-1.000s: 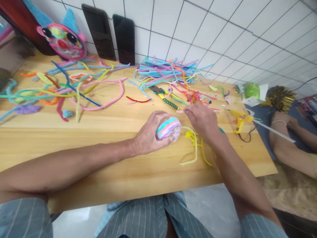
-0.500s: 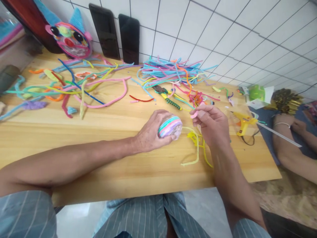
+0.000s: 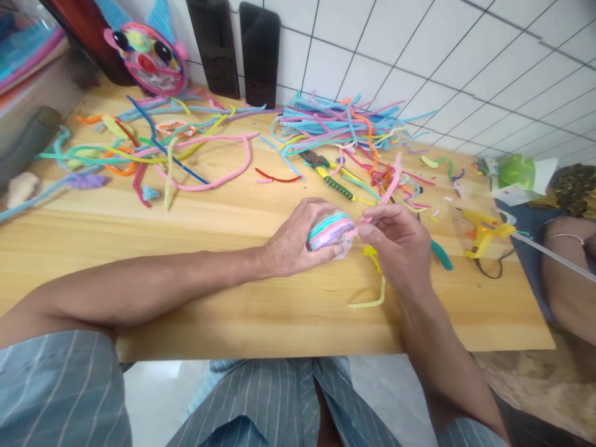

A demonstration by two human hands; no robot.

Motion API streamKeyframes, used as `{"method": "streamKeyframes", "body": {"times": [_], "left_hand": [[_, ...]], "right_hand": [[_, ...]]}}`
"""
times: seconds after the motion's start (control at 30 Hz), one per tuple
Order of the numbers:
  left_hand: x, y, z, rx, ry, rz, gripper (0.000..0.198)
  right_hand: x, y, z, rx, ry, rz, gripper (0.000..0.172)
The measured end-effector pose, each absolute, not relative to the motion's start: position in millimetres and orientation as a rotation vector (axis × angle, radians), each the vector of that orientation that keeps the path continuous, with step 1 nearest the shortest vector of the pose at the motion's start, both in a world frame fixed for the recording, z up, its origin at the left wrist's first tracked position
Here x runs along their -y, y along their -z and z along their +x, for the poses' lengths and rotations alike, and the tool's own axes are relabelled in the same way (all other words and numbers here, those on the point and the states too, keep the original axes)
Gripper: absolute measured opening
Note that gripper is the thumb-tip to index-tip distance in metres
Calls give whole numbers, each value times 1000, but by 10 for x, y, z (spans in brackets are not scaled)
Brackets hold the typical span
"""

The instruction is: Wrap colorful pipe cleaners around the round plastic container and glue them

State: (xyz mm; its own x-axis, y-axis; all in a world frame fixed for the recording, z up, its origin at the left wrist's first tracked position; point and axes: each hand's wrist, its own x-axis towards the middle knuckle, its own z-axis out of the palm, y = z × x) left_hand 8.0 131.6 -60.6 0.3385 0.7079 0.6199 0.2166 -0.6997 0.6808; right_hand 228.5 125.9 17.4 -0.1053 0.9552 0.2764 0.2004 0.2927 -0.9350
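My left hand (image 3: 294, 242) is wrapped round a small rounded object (image 3: 329, 230) banded with teal, pink and purple pipe cleaners, its right end clear and whitish. Close beside that end, the thumb and fingers of my right hand (image 3: 400, 245) pinch a pink pipe cleaner (image 3: 393, 177). One end of the strip reaches the object's end, and the other sticks up above my fingers. Whether it is stuck to the object I cannot tell. Below my right hand lies a bent pale yellow pipe cleaner (image 3: 382, 290), partly hidden.
Pliers with green-yellow handles (image 3: 339, 187) lie beyond my hands, before a heap of pipe cleaners (image 3: 321, 124). More pipe cleaners (image 3: 233, 177) spread leftward. A yellow glue gun (image 3: 487, 233) lies right, near another person's arm (image 3: 570, 267). A decorated face figure (image 3: 156, 65) and two phones (image 3: 259, 56) stand behind.
My right hand has moved left to the object's end, and the pink pipe cleaner now stretches out on both sides of its fingers. The view has shifted slightly.
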Motion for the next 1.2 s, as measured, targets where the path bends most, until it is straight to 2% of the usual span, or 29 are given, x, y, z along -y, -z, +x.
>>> {"method": "streamKeyframes", "body": {"times": [0.67,0.93,1.07,1.2], "left_hand": [[-1299,598,121,-823,-1320,2075,63],[-1261,480,86,-813,-1287,2006,43],[-1261,486,119,-827,-1323,1975,41],[-1271,502,139,-837,-1335,1948,39]], "right_hand": [[-1200,-96,2172,1706,-719,-1147,19],[-1179,-26,2215,1761,-652,-1125,18],[-1161,-12,2220,1781,-653,-1079,21],[-1156,-48,2250,1820,-609,-1102,16]]}}
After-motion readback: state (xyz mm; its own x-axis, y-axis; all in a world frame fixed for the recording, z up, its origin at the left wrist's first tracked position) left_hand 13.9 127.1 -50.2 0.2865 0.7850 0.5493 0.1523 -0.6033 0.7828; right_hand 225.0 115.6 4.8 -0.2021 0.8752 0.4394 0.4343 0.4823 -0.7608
